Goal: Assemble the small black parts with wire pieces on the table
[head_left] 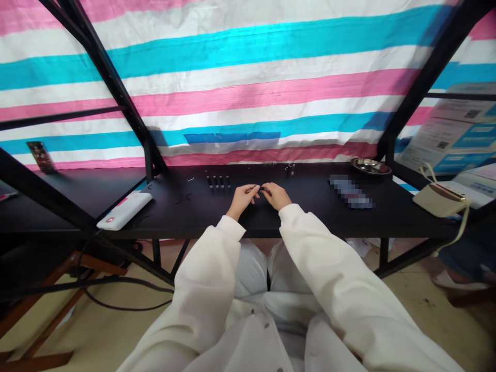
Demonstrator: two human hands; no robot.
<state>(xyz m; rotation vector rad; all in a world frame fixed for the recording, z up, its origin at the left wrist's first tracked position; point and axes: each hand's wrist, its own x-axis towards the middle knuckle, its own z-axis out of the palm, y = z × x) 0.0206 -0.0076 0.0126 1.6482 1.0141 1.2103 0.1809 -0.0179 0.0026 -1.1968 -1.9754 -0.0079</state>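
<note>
My left hand (244,198) and my right hand (276,195) meet above the black table (186,217), their fingertips almost touching. The right thumb and fingers pinch a small dark piece (262,188), too small to name. The left fingers are pinched together beside it; what they hold, if anything, I cannot make out. Just left of my hands, several small dark cylinders (216,182) with pale ends stand upright in a row. Beyond my right hand are another small cylinder (293,169) and a line of tiny pale bits (268,164).
A shiny metal bowl (371,166) sits at the back right, with a pixelated object (351,192) nearer. A white power bank-like box (124,211) lies left; a beige bag (439,200) rests at the right edge. Black frame posts (134,116) flank the table before a striped sheet (263,62).
</note>
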